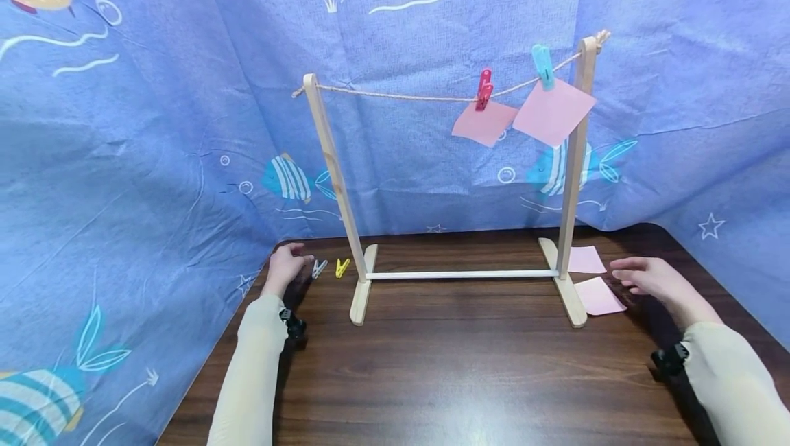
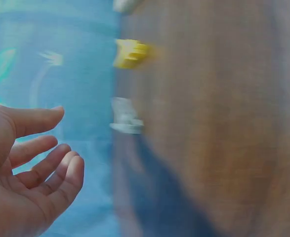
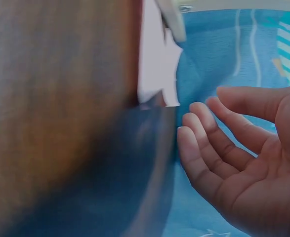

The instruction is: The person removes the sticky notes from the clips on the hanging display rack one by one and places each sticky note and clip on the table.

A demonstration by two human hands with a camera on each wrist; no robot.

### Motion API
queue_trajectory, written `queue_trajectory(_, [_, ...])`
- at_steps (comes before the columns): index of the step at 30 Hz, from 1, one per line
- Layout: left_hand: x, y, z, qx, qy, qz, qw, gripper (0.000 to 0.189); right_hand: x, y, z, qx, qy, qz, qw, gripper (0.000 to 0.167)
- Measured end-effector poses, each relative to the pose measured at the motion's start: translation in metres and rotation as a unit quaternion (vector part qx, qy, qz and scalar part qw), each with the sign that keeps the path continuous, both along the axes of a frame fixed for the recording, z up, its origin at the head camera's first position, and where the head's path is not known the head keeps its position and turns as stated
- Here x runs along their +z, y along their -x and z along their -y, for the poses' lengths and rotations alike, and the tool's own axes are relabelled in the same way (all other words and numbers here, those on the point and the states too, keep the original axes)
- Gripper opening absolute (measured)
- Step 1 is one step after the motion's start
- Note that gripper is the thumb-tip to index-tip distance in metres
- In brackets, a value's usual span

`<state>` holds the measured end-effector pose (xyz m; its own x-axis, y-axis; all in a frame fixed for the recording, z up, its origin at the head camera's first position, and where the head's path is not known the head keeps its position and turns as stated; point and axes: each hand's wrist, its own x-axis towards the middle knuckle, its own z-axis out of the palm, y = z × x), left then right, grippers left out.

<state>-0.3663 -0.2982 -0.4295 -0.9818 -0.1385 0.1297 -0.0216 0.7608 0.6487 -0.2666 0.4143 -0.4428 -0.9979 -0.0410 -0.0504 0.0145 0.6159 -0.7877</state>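
Near the table's back left corner, my left hand [image 1: 287,267] is empty, its fingers loosely bent beside a pale grey clothespin [image 1: 319,268]. A yellow clothespin [image 1: 342,267] lies just right of that one; both show in the left wrist view, the yellow one [image 2: 131,54] beyond the pale one [image 2: 126,116]. On the right side my right hand [image 1: 648,280], also holding nothing, hovers with relaxed fingers close to two pink paper squares [image 1: 597,296] on the table. In the right wrist view the paper [image 3: 154,59] lies past the fingertips.
A wooden stand [image 1: 572,178] with a string [image 1: 395,95] occupies the table's back. From the string hang two pink squares [image 1: 553,114], held by a red clothespin [image 1: 484,91] and a turquoise clothespin [image 1: 543,66]. A blue sea-patterned cloth [image 1: 432,178] rises behind the table [image 1: 457,364].
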Motion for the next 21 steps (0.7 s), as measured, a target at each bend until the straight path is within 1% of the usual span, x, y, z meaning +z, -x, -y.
queue_trajectory(4, [0.032, -0.006, 0.003, -0.004, -0.018, -0.032, 0.9993, 0.054, 0.015, -0.004, 0.005, -0.008, -0.006, -0.042, 0.9991, 0.049])
queue_trajectory(6, [0.048, -0.011, 0.005, 0.002, -0.033, -0.049, 0.9983, 0.054, 0.024, -0.005, 0.007, -0.015, -0.013, -0.067, 0.9976, 0.047])
queue_trajectory(8, [0.065, -0.017, 0.006, 0.009, -0.043, -0.067, 0.9967, 0.054, 0.034, -0.006, 0.008, -0.023, -0.018, -0.096, 0.9949, 0.04])
queue_trajectory(10, [0.08, -0.022, 0.007, 0.014, -0.048, -0.089, 0.9948, 0.053, 0.044, -0.008, 0.008, -0.04, -0.03, -0.126, 0.9908, 0.028])
queue_trajectory(11, [0.088, -0.025, 0.007, 0.015, -0.055, -0.099, 0.9935, 0.053, 0.05, -0.01, 0.008, -0.05, -0.038, -0.139, 0.9883, 0.026])
queue_trajectory(12, [0.095, -0.028, 0.007, 0.018, -0.06, -0.111, 0.9918, 0.052, 0.057, -0.012, 0.008, -0.062, -0.047, -0.15, 0.9856, 0.025])
queue_trajectory(14, [0.109, -0.034, 0.007, 0.022, -0.081, -0.138, 0.9868, 0.051, 0.071, -0.017, 0.01, -0.091, -0.074, -0.173, 0.978, 0.029])
queue_trajectory(15, [0.115, -0.038, 0.008, 0.025, -0.09, -0.153, 0.9838, 0.05, 0.079, -0.02, 0.011, -0.106, -0.081, -0.181, 0.9745, 0.035])
queue_trajectory(16, [0.122, -0.042, 0.007, 0.028, -0.103, -0.168, 0.98, 0.049, 0.086, -0.023, 0.013, -0.118, -0.082, -0.191, 0.9712, 0.042])
queue_trajectory(17, [0.128, -0.046, 0.007, 0.032, -0.112, -0.181, 0.9766, 0.048, 0.092, -0.025, 0.016, -0.127, -0.077, -0.199, 0.9686, 0.046])
queue_trajectory(18, [0.133, -0.049, 0.006, 0.034, -0.119, -0.195, 0.973, 0.047, 0.098, -0.028, 0.018, -0.135, -0.066, -0.207, 0.9667, 0.046])
queue_trajectory(20, [0.143, -0.056, 0.002, 0.033, -0.127, -0.216, 0.9677, 0.046, 0.108, -0.032, 0.023, -0.139, -0.031, -0.225, 0.964, 0.035])
queue_trajectory(21, [0.148, -0.059, -0.001, 0.027, -0.131, -0.225, 0.9652, 0.046, 0.112, -0.034, 0.026, -0.134, -0.007, -0.231, 0.9636, 0.028])
